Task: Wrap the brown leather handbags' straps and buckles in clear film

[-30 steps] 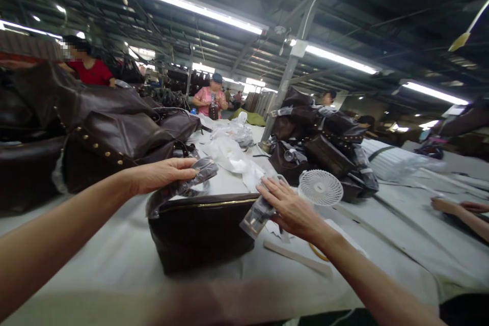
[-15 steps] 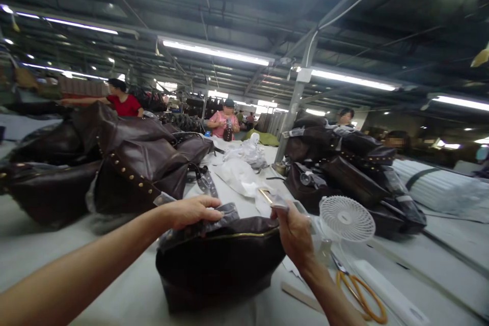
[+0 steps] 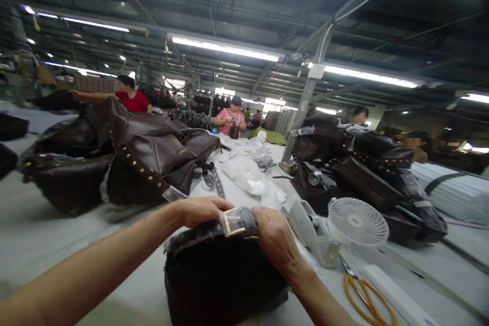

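A dark brown handbag [image 3: 225, 280] stands on the table just in front of me. Across its top runs a studded strap with a plastic-wrapped gold buckle [image 3: 234, 222] at the middle. My left hand [image 3: 200, 211] is closed on the strap, left of the buckle, its thumb close to the metal. On the other side, my right hand [image 3: 277, 239] grips the wrapped buckle strap against the bag's top edge; its fingertips are partly hidden. The bag's zipper is mostly covered by the strap and hands.
Brown studded bags [image 3: 153, 158] are heaped at left, and another pile of bags [image 3: 367, 188] is at right. A tape dispenser [image 3: 315, 237], a white fan [image 3: 358, 221] and orange-handled scissors [image 3: 367, 298] lie at my right. White wrapping [image 3: 248, 173] is beyond the bag. Co-workers stand farther back.
My right hand has brought the buckle end leftward and down onto the bag's top, beside my left hand. The view has shifted slightly left.
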Action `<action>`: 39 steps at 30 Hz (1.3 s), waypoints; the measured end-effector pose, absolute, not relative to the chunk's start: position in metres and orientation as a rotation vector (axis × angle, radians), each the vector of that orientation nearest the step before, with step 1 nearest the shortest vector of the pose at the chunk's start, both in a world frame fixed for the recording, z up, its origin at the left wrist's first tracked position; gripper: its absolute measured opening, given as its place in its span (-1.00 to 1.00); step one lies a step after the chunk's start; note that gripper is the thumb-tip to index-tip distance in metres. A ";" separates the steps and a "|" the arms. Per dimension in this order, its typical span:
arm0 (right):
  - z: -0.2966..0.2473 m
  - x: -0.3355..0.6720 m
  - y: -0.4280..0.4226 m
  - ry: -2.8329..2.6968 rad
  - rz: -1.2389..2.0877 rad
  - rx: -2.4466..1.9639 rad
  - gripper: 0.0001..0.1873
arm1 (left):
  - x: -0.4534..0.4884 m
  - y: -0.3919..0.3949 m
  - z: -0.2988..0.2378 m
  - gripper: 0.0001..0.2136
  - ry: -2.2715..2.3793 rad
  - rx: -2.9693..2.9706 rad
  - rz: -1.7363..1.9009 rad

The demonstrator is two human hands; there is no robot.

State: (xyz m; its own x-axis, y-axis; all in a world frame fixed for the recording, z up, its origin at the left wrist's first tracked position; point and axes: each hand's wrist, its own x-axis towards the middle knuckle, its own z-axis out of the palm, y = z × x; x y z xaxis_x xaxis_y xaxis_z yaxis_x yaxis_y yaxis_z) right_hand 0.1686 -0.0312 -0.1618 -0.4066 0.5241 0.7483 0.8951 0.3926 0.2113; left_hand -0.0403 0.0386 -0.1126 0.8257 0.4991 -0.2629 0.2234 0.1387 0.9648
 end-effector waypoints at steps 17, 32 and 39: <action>-0.141 0.171 -0.048 -2.493 -0.858 -1.226 -0.65 | -0.029 0.056 -0.113 -0.80 0.511 1.460 -0.045; -0.147 0.165 -0.054 -2.441 -1.007 -1.214 -0.61 | -0.018 0.058 -0.120 -0.88 0.579 1.395 -0.039; -0.144 0.158 -0.055 -2.452 -1.085 -1.277 -0.61 | -0.020 0.052 -0.119 -0.92 0.652 1.366 0.031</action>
State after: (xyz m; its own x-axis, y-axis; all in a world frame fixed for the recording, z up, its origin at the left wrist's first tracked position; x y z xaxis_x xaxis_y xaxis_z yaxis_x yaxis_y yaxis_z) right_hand 0.1579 -0.0551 -0.1435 -0.6181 0.6426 0.4528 0.7673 0.3679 0.5253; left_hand -0.0203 0.0524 -0.1192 0.8244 0.3874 -0.4126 0.3459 0.2322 0.9091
